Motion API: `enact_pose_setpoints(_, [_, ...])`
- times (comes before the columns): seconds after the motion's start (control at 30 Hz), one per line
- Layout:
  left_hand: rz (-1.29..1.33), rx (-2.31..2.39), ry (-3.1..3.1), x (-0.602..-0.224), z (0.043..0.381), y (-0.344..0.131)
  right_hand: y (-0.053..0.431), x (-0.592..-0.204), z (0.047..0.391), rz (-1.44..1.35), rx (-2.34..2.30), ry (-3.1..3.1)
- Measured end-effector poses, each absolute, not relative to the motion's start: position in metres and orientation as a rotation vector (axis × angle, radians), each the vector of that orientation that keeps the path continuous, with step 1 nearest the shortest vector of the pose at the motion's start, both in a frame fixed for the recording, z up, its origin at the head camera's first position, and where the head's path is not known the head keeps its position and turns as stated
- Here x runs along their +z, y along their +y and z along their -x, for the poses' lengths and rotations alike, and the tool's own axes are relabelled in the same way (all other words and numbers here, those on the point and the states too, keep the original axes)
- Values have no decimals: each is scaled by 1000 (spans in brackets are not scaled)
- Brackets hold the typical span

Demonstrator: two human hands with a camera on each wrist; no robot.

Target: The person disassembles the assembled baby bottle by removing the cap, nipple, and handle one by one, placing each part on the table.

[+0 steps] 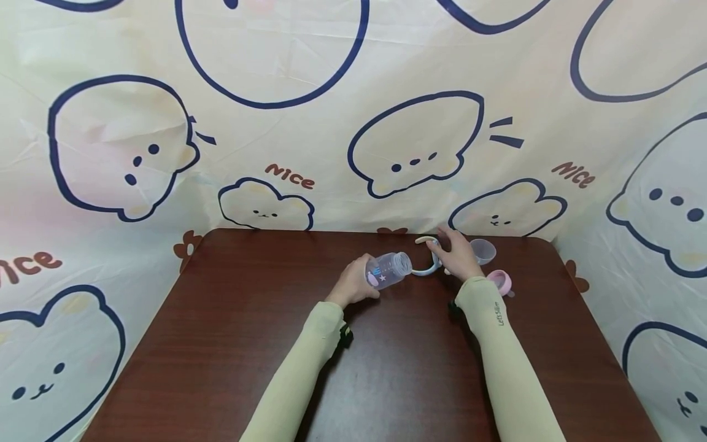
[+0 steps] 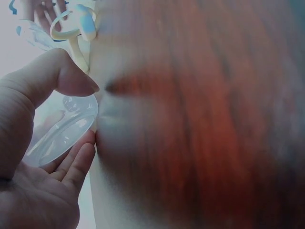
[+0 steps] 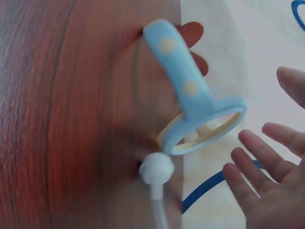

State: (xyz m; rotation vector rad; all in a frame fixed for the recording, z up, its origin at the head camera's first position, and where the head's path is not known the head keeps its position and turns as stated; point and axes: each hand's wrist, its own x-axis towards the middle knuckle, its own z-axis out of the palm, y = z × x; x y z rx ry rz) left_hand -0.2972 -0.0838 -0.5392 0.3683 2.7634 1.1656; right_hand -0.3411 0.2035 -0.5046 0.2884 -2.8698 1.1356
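My left hand (image 1: 353, 283) grips a clear baby bottle (image 1: 388, 270) with small printed pictures. The bottle is tilted, its uncapped neck pointing right, and its clear base (image 2: 66, 136) shows between thumb and fingers in the left wrist view. On the table stands a pale blue bottle handle (image 3: 183, 81) with cream dots, a ring and curved grips. Beside it is my right hand (image 3: 271, 179), its fingers spread and apart from the handle in the right wrist view. A white ball-shaped straw weight (image 3: 156, 169) on a thin tube lies near the ring.
A clear dome-shaped cup or cover (image 1: 483, 251) sits right of the right hand. A pink lid (image 1: 500, 282) lies close to the right sleeve. The brown table (image 1: 248, 344) ends at a patterned cloth (image 1: 326, 141) at the back and sides.
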Motion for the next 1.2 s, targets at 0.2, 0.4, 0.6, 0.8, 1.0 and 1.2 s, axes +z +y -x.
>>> enact_pose_setpoints(0.2, [-366,1161,2763,-540,298,-84,193,-494,331,-401,1125,-2822])
enact_pose_setpoints(0.4, [-365,1158,2764,-540,298,-84,181,-494,323,-520,1259,-2845])
enact_pose_setpoints(0.6, [-355,1144,2759,-540,298,-84,171,-492,314,-584,1264,-2891])
enact_pose_setpoints(0.8, [-353,1139,2767,-539,298,-83,163,-493,309,-721,1343,-2961])
enact_pose_setpoints(1.0, [-377,1144,2765,-540,298,-82,158,-496,307,-697,1394,-3006])
enact_pose_setpoints(1.2, [-375,1146,2772,-539,297,-83,156,-498,308,-685,1387,-2999])
